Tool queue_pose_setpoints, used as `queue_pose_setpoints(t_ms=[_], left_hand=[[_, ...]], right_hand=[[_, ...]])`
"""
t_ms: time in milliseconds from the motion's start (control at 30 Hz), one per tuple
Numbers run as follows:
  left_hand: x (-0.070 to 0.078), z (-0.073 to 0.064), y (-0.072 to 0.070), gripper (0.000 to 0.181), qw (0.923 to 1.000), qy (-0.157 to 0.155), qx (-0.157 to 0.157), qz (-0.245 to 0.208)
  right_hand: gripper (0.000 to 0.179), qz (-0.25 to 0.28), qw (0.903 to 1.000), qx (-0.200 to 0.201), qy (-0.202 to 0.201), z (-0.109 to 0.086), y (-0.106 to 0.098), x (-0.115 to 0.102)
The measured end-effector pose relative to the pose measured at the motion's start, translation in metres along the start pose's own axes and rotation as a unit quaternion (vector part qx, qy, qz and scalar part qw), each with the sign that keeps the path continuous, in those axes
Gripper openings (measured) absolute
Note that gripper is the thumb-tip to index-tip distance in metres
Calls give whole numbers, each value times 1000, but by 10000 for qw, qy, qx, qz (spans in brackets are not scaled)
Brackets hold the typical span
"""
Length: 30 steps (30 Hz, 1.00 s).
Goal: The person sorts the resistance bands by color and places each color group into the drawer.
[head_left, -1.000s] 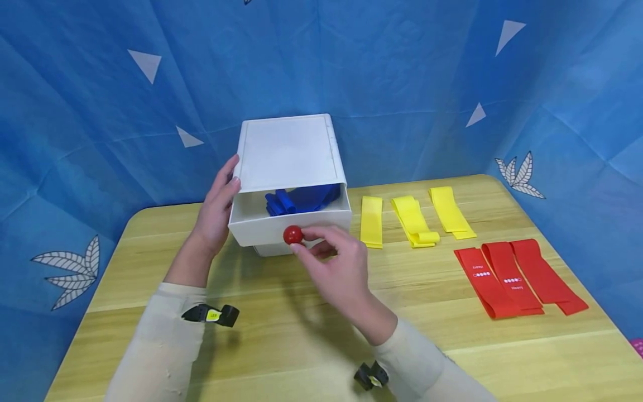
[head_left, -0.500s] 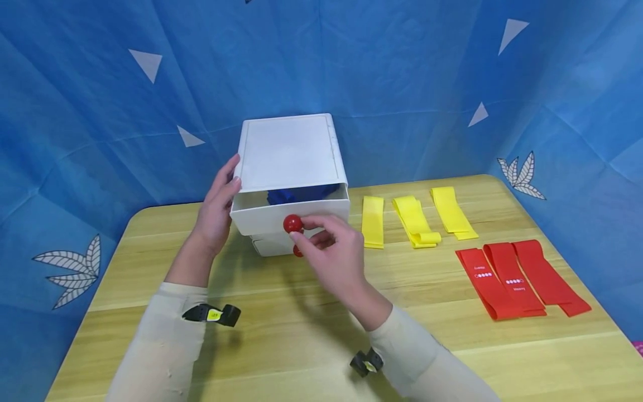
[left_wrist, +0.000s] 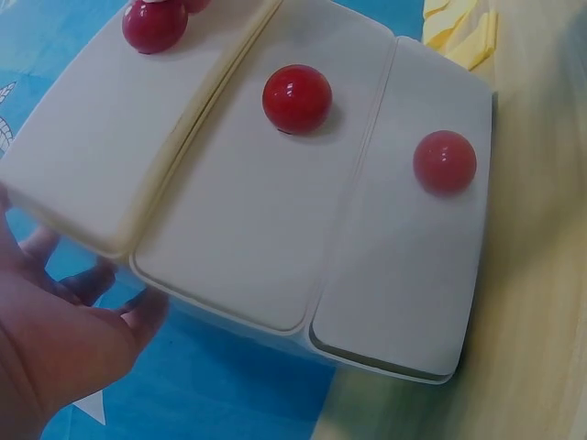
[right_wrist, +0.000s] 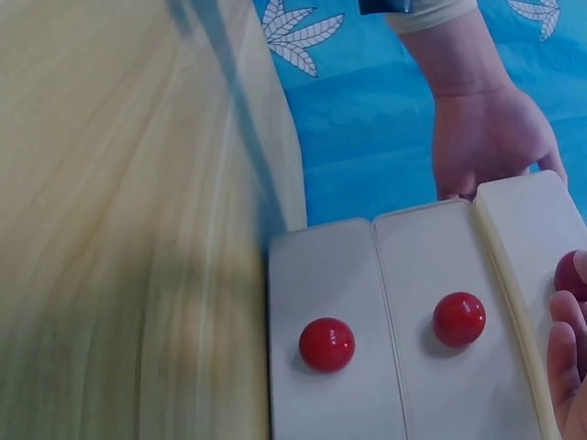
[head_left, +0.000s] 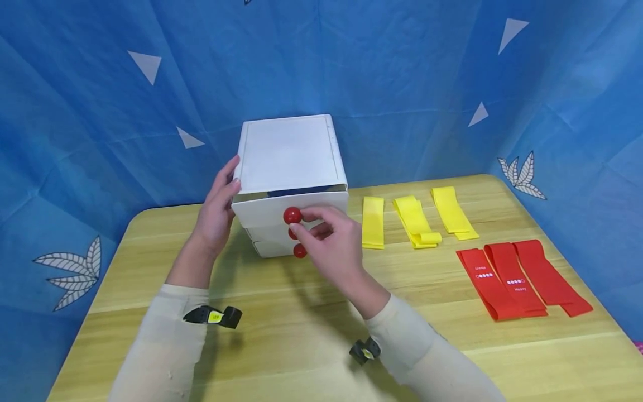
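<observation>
A white drawer cabinet (head_left: 288, 153) stands at the back of the table, with three drawers stacked one above another. The top drawer (head_left: 261, 212) sticks out slightly, and a strip of something blue (head_left: 298, 191) shows in its narrow gap. My right hand (head_left: 334, 240) pinches the red knob (head_left: 292, 215) of that drawer between thumb and fingers. Along the cabinet's left side rests my left hand (head_left: 216, 209), fingers extended. In the left wrist view, the middle knob (left_wrist: 297, 99) and bottom knob (left_wrist: 445, 162) are on drawers that sit flush.
Right of the cabinet lie three folded yellow bands (head_left: 373, 223). Nearer the table's right edge are three red bands (head_left: 502, 282), partly overlapping, some with white print. A blue cloth (head_left: 402, 84) hangs behind the wooden table (head_left: 281, 335).
My right hand has moved away from me, sliding the top drawer inward. Most of the blue material is now hidden, and the lower knobs have come into sight. The left hand has stayed put.
</observation>
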<state>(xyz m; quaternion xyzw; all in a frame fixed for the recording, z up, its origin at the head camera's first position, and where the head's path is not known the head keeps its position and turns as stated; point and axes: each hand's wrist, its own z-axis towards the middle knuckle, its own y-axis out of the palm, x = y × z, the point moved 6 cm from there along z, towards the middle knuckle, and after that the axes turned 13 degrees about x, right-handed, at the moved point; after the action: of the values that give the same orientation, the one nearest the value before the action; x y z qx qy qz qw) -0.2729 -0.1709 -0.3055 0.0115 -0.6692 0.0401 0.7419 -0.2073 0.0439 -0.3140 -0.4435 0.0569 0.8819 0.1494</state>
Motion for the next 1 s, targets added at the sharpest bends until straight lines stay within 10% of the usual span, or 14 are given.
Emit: queue_pose_setpoints(t_ms=[1000], left_hand=[[0, 0, 1, 58, 9994, 157, 168, 267]], right_hand=[[19, -384, 9991, 102, 147, 13, 7, 10]])
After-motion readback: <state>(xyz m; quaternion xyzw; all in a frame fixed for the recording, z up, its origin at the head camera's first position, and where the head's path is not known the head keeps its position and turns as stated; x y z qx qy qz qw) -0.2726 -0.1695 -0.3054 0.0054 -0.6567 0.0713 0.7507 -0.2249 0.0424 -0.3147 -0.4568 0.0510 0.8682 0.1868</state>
